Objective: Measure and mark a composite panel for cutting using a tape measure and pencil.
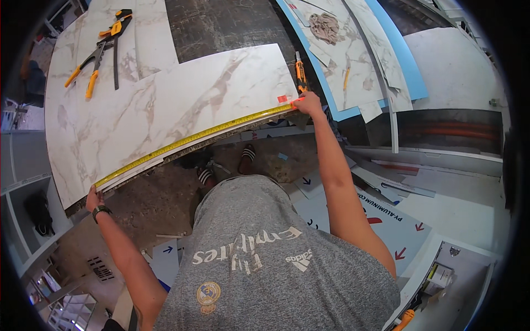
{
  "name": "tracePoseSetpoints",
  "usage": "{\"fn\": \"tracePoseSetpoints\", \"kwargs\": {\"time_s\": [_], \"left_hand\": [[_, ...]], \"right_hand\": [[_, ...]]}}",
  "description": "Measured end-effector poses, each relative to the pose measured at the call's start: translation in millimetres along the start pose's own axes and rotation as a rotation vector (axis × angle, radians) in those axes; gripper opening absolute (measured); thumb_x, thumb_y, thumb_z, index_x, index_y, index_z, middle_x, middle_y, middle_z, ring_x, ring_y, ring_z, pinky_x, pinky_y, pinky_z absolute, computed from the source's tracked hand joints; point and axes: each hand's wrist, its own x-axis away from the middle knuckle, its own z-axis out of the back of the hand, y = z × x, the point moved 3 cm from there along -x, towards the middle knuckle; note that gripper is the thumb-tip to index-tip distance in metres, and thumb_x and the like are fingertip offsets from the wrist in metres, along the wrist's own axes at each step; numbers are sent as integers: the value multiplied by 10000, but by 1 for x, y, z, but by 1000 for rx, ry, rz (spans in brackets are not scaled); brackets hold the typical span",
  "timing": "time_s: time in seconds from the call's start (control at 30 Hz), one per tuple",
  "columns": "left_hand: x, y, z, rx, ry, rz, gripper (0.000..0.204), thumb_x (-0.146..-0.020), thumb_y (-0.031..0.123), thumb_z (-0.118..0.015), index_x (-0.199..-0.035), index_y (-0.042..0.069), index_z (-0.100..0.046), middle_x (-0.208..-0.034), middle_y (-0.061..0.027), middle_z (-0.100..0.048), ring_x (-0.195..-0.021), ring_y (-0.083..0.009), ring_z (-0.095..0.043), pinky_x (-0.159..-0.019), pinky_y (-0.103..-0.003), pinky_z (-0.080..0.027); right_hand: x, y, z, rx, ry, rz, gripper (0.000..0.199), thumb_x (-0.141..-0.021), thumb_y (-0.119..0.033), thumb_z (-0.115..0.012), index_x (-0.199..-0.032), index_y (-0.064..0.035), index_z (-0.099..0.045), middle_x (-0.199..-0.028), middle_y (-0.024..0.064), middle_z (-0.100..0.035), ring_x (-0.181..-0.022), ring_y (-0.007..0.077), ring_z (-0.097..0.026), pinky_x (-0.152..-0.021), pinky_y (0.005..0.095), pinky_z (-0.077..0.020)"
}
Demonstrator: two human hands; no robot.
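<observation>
1. Two hands pin a yellow tape measure [190,139] along the near edge of the marble-patterned panel [165,105].
2. Your left hand [94,197], at 8 o'clock, has its fingers clamped on the tape's end.
3. Your right hand [308,103], at 1 o'clock, pinches the other end.
4. An orange utility knife [300,74] lies just beyond your right hand.

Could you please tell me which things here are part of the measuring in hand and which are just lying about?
In use: yellow tape measure, marble-patterned panel, left hand, right hand.
Lying about: orange clamps, utility knife, crumpled rag, pencil.
</observation>
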Motion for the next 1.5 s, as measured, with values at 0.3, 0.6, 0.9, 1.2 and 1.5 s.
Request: {"fn": "tracePoseSetpoints", "kwargs": {"time_s": [0.3, 0.6, 0.9, 1.2, 1.5], "left_hand": [[-1, 9, -3, -59, 33, 21, 231, -927, 145, -747, -1122, 23, -727, -948, -102, -695, -712, -189, -636, -632, -283, -582], [6, 13, -7, -82, 83, 19, 249, -932, 163, -742, -1139, 26, -724, -972, -104, -694, -743, -194, -643, -655, -286, -587], [11, 19, -14, -105, 131, 13, 267, -937, 181, -737, -1156, 30, -722, -997, -107, -693, -773, -199, -650, -677, -288, -593], [22, 22, -9, -129, 170, 6, 285, -942, 200, -733, -1173, 33, -719, -1021, -109, -692, -803, -204, -657, -700, -290, -599], [11, 33, -9, -142, 243, 11, 303, -947, 218, -728, -1189, 36, -716, -1046, -112, -691, -834, -210, -664, -723, -292, -605]], "right_hand": [[-10, 30, -1, 65, 189, -264, 355, -840, -228, -728, -1133, -32, -689, -1158, 247, -665, -1030, 417, -658, -903, 461, -548], [-11, 41, 0, 77, 295, -274, 321, -860, -212, -720, -1123, -44, -648, -1131, 252, -640, -1043, 429, -646, -904, 481, -543], [-3, 36, 14, 14, 186, -181, 393, -854, -277, -754, -1160, -54, -653, -1126, 237, -634, -1021, 409, -646, -909, 469, -542], [-7, 43, 7, -34, 235, -91, 464, -820, -364, -790, -1166, -68, -699, -1116, 223, -655, -993, 375, -654, -890, 444, -550], [-5, 44, 12, 34, 151, -103, 508, -823, -394, -779, -1218, -81, -717, -1111, 212, -687, -1002, 372, -655, -892, 437, -552]]}}
